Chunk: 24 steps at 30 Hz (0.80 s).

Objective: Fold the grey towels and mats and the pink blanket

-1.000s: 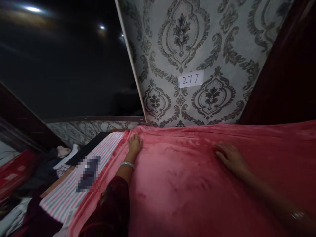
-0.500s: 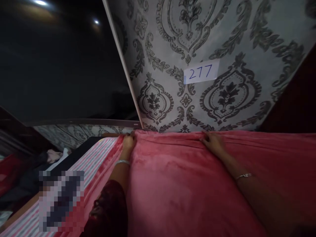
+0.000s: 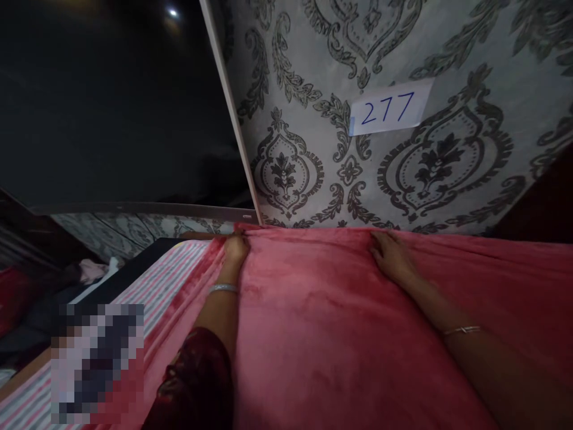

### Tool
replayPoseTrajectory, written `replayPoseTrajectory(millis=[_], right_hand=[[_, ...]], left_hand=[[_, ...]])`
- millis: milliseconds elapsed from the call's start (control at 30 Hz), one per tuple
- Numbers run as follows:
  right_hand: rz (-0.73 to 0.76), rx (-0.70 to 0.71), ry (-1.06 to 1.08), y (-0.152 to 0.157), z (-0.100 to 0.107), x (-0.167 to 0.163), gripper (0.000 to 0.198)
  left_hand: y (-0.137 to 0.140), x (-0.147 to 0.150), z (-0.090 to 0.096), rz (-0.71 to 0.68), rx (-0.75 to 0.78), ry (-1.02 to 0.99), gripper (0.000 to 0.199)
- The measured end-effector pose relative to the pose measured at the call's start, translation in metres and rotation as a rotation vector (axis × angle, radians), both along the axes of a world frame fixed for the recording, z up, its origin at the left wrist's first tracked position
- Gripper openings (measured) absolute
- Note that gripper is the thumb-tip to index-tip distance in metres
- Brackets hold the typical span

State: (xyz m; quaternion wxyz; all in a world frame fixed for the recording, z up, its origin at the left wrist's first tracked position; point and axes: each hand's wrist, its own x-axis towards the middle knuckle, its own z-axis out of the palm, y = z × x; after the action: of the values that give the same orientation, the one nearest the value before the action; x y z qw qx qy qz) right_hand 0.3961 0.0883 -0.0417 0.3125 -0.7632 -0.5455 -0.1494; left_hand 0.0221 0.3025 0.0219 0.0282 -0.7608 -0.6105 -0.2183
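Note:
A plush pink-red blanket (image 3: 304,310) lies spread in front of me, its far edge running along the wall. At the blanket's far left corner my left hand (image 3: 236,247) has its fingers curled over the gathered fabric, closed on it; the fingertips are partly hidden. Farther right along the same edge, my right hand (image 3: 394,257) lies on the blanket with fingers stretched out and the thumb a little apart. Under the blanket's left side shows a sheet with pink, grey and white stripes (image 3: 152,286).
A large dark screen (image 3: 120,107) stands at the left, its lower edge just above the bed. Patterned wallpaper (image 3: 331,197) rises behind the blanket, bearing a paper label marked 277 (image 3: 391,107). Piled clothes (image 3: 92,272) lie at the far left. A pixelated patch covers the lower left.
My head view has shifted slightly. A flap of blanket now stands up beyond my left hand, against the wall. My right hand's fingers lie flatter on the fabric, which looks smoother there.

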Motion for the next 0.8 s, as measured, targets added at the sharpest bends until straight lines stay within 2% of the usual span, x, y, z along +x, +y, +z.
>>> replayPoseTrajectory(millis=[100,167,233,333,400,467,633,800], right_hand=[[-0.021,-0.066,-0.035,-0.003,-0.001,-0.002,0.048],[0.061,-0.049,-0.075,-0.009,0.004,-0.008,0.048],[0.202,-0.081,-0.122,-0.016,0.008,-0.017,0.053],[0.334,-0.3,-0.147,-0.022,0.009,-0.032,0.065],[0.318,-0.453,-0.133,-0.022,0.007,-0.038,0.07],[0.287,-0.531,-0.115,-0.021,0.005,-0.04,0.072],[0.297,-0.559,-0.116,-0.02,0.005,-0.038,0.073],[0.312,-0.514,-0.13,-0.019,-0.009,-0.03,0.074]], left_hand=[[-0.002,0.0,0.003,-0.047,0.041,0.024,0.04],[-0.005,0.0,0.006,-0.063,0.12,0.036,0.04],[-0.007,0.0,0.005,-0.146,0.143,0.094,0.04],[-0.008,0.001,-0.007,-0.261,0.022,0.251,0.047],[-0.008,0.002,-0.018,-0.222,-0.048,0.315,0.05],[-0.008,0.003,-0.024,-0.165,-0.058,0.321,0.051],[-0.017,0.005,-0.019,-0.088,-0.016,0.282,0.05],[-0.033,0.001,-0.01,0.026,-0.1,0.285,0.051]])
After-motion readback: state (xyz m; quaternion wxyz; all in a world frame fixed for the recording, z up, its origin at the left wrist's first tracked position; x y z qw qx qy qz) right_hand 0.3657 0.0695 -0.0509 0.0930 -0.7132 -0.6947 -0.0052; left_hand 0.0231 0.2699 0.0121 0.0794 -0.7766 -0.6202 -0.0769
